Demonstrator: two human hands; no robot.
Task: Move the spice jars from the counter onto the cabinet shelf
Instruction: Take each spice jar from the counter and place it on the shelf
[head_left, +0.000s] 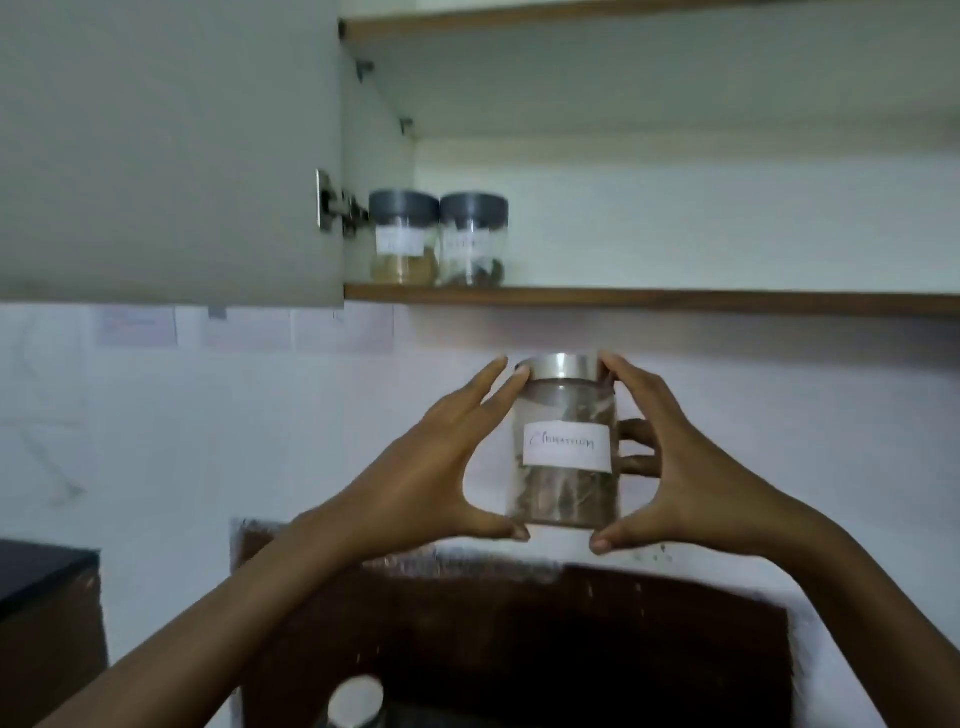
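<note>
I grip the upright jar (565, 447) at frame centre between my left hand (431, 467) and right hand (691, 467), directly below the shelf (675, 300) edge, whose free space lies up and right.

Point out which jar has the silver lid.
The jar held between the left hand and right hand; the two jars on the shelf have dark grey lids.

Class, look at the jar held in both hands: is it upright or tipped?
Upright. The jar has its silver lid on top and its label level, between left hand and right hand.
</note>
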